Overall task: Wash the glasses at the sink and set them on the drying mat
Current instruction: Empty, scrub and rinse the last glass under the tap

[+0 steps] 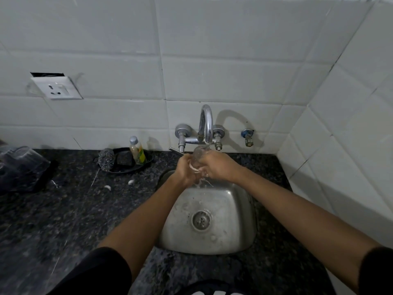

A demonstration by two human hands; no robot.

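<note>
Just right of the frame's centre, under the running tap (pixel 205 124), the left hand (pixel 184 170) and right hand (pixel 220 167) were both closed around a clear glass (pixel 198 155), probably light, wet-slick and breakable, best gripped round its sides.

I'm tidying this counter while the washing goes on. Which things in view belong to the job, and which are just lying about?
In use:
clear drinking glass
left hand
right hand
chrome wall tap, running
small steel sink

Lying about:
steel-wool scrubber
small bottle with silver cap
black oval tray holding both
crumpled clear plastic bag
white wall socket
</note>
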